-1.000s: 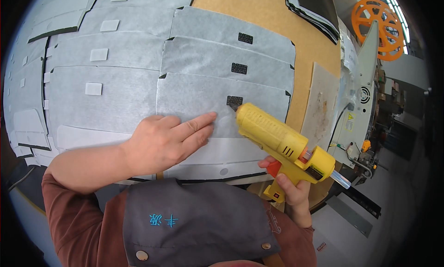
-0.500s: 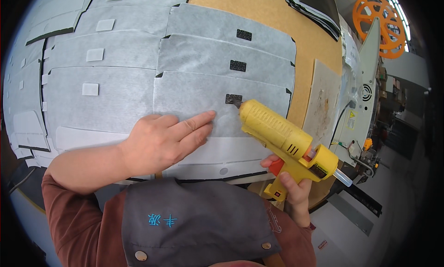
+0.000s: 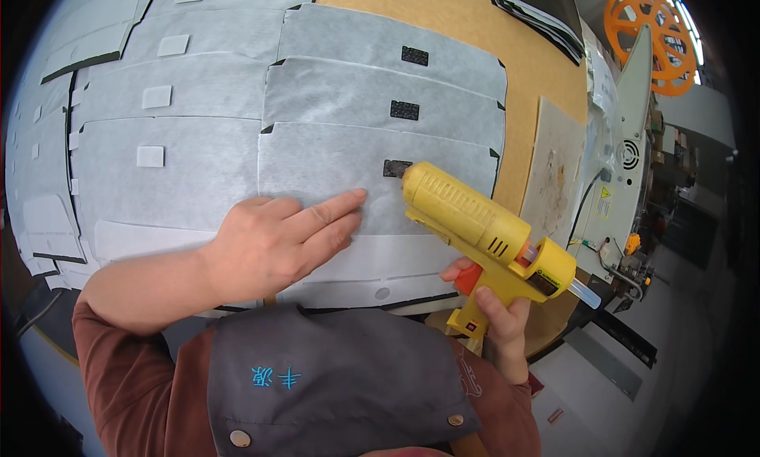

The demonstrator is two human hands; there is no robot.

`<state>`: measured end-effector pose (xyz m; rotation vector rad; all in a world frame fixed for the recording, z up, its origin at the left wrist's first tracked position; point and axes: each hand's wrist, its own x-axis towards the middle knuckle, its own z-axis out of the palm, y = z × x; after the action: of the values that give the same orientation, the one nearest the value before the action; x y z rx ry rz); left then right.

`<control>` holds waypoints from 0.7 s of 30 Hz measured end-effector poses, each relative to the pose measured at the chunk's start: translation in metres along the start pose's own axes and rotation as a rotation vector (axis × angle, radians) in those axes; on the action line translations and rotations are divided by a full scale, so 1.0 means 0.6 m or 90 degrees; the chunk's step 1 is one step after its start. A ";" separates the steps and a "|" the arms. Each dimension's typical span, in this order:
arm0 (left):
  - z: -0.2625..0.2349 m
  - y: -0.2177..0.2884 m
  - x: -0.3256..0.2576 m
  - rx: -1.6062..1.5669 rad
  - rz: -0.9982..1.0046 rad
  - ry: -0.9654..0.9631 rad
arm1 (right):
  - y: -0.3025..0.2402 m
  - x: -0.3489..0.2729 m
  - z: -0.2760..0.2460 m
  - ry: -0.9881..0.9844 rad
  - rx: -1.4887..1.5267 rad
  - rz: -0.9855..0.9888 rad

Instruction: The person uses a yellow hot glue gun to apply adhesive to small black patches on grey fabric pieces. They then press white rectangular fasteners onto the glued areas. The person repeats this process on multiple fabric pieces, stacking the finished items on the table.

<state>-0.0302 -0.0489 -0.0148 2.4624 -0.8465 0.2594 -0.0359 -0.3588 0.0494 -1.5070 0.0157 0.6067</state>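
Gripping the handle of a yellow glue gun (image 3: 467, 212), the right hand (image 3: 504, 314) has its thumb and fingers wrapped around it, one finger at the red trigger (image 3: 468, 280); whether that is squeezed I cannot tell. The gun points left and far, its front end over the right edge of the nearest dark patch (image 3: 393, 169), on the right part of a pale sheet (image 3: 332, 160); whether the tip touches is hidden. The left hand (image 3: 277, 239) grasps nothing: it rests palm down, left of the gun, index and middle fingers stretched toward the patch.

As for progress, three pale sheets overlap in this right-hand column, each showing one dark patch, and the work appears to be at the nearest. The middle dark patch (image 3: 404, 110) and the far dark patch (image 3: 415, 56) have no tool over them; any glue there is too small to make out, so I cannot say whether they are finished or waiting. In the next column to the left, overlapping sheets (image 3: 206, 160) bear white rectangles (image 3: 150, 156) instead, seemingly at another stage, though I cannot judge which. A clear glue stick (image 3: 587, 294) juts from the gun's back end, so some supply seems left
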 end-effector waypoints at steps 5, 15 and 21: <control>-0.001 -0.001 0.001 -0.008 0.004 -0.002 | 0.013 -0.006 -0.014 0.004 0.011 -0.009; -0.006 -0.001 0.005 -0.016 0.014 -0.010 | 0.017 -0.015 -0.025 0.016 0.006 -0.016; -0.004 -0.001 0.004 -0.024 0.009 -0.008 | 0.015 -0.017 -0.022 0.032 0.007 -0.010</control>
<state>-0.0280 -0.0486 -0.0125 2.4259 -0.8667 0.2305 -0.0433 -0.3754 0.0437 -1.5105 0.0463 0.5553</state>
